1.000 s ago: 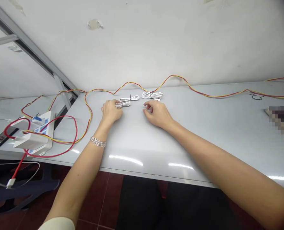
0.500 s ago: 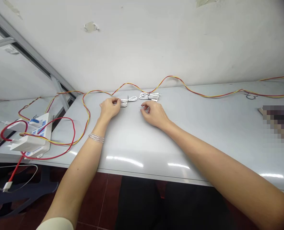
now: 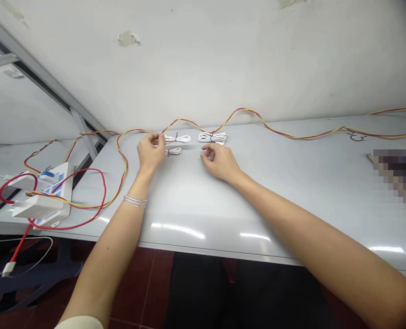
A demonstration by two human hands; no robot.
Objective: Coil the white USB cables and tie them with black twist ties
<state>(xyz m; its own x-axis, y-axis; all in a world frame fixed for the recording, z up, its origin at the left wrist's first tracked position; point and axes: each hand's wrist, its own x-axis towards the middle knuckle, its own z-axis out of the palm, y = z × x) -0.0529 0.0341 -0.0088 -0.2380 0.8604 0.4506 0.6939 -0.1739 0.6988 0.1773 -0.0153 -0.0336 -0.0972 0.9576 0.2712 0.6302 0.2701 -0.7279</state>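
Note:
Pinched by one end in my left hand (image 3: pixel 150 153) is a white cable bundle (image 3: pixel 182 139), coiled and bound with a dark tie. Its looped end points right, while my fingers cover the other end. A smaller white cable bundle (image 3: pixel 173 151) lies just in front of it, partly behind my left hand. My right hand (image 3: pixel 221 162) rests on the table (image 3: pixel 203 196) with curled fingers, thumb and forefinger apart and nothing visible between them. Right behind it sits a thicker white cable bundle (image 3: pixel 212 137), also tied in the middle.
A red and yellow twisted wire (image 3: pixel 275 131) runs along the wall. At left stands a white power strip (image 3: pixel 64 183) with plugged-in adapters and looping red cable. A grey metal frame (image 3: pixel 52 82) rises there. A pixelated object (image 3: pixel 400 176) lies at far right.
My left hand has moved slightly left and back, with its cable bundle shifting left, so the smaller bundle in front shows more separately. My right hand stays in place.

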